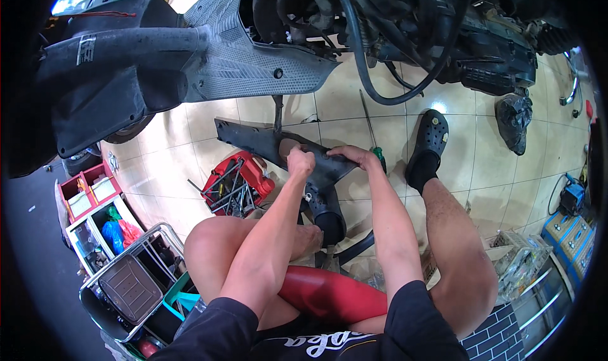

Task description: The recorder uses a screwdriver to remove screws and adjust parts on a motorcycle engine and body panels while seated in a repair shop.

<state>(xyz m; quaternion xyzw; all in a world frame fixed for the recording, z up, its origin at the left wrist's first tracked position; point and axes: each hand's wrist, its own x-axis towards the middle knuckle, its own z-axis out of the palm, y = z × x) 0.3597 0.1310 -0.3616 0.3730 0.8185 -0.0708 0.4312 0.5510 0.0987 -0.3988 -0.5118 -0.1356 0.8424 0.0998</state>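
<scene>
The person is gripping a long black plastic panel (266,142) with both hands: the left hand (299,161) is closing in a fist on its middle, the right hand (351,155) is clasping its right end. The panel is hanging above the tiled floor (481,139), just beside a red tool tray (237,183) and a green-handled screwdriver (372,133).

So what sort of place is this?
Most likely a small scooter repair shop: a part-stripped scooter stands on the tiled floor, a red tray of hand tools lies beside it, and both hands grip a black body panel.
</scene>
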